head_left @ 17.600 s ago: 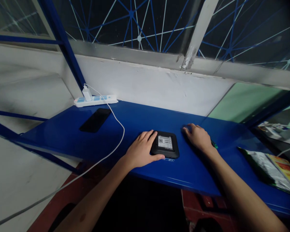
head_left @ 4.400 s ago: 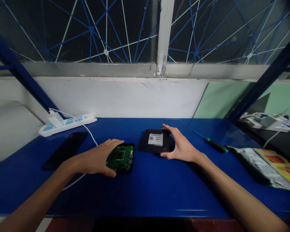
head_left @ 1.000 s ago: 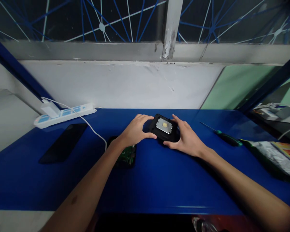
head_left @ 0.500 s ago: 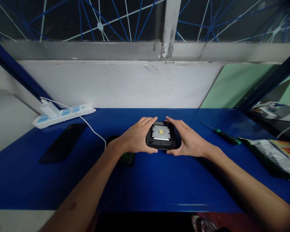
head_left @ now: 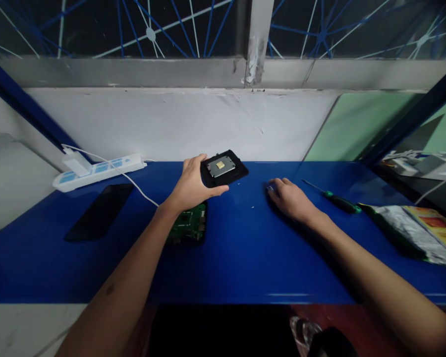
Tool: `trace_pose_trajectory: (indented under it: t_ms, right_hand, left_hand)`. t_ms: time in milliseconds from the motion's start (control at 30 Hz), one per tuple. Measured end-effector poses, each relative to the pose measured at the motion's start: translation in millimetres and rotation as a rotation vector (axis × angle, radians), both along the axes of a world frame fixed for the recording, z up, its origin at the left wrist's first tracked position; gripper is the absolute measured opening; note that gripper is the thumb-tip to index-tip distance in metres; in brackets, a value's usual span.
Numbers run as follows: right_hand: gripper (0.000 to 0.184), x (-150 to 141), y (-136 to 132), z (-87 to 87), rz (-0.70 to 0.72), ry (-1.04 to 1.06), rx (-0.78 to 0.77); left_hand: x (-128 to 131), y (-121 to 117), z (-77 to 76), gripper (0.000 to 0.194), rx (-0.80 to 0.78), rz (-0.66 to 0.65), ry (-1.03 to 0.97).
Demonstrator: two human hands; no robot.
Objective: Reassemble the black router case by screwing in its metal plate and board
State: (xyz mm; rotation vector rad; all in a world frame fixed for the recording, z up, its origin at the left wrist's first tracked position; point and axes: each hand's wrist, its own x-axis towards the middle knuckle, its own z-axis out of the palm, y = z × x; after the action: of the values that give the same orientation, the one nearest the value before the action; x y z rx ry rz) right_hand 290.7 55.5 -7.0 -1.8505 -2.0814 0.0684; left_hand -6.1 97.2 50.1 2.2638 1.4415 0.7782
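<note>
My left hand (head_left: pixel 192 184) grips a black square cover (head_left: pixel 224 167) by its near-left edge and holds it tilted above the blue table (head_left: pixel 245 258). The cover's inner side faces up and shows a silver plate with a small yellow patch. Below my left wrist lies the other black half with a green circuit board (head_left: pixel 189 229) in it. My right hand (head_left: pixel 289 198) rests palm down on the table right of the cover, fingers curled at something small I cannot make out.
A green-handled screwdriver (head_left: pixel 334 199) lies just right of my right hand. A white power strip (head_left: pixel 100 169) with a plugged charger and cable sits at the back left, a dark phone (head_left: pixel 100 210) before it. Printed plastic bags (head_left: pixel 416 230) lie at the right.
My right hand let go of the cover and dropped to the table on the right. My left hand alone lifted the cover up and back toward the wall.
</note>
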Motion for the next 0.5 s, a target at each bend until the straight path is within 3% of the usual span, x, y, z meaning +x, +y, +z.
trace_pose_trajectory:
  t_ms: [100, 200, 300, 500]
  right_hand:
    - [0.035, 5.4, 4.9, 2.6, 0.001, 0.033, 0.033]
    - [0.038, 11.0, 8.4, 10.0, -0.037, 0.072, 0.113]
    - [0.042, 13.5, 7.7, 18.2, -0.056, 0.166, 0.277]
    - [0.042, 0.7, -6.8, 31.1, 0.069, 0.373, 0.564]
  left_hand:
    - [6.4, -9.0, -0.1, 0.107, -0.035, -0.040, 0.012]
    - [16.8, -25.8, -5.4, 0.108, -0.021, -0.189, 0.047]
    - [24.6, -45.2, -15.3, 0.103, 0.065, -0.344, 0.110]
    - [25.9, -65.5, -31.0, 0.102, 0.116, -0.466, 0.180]
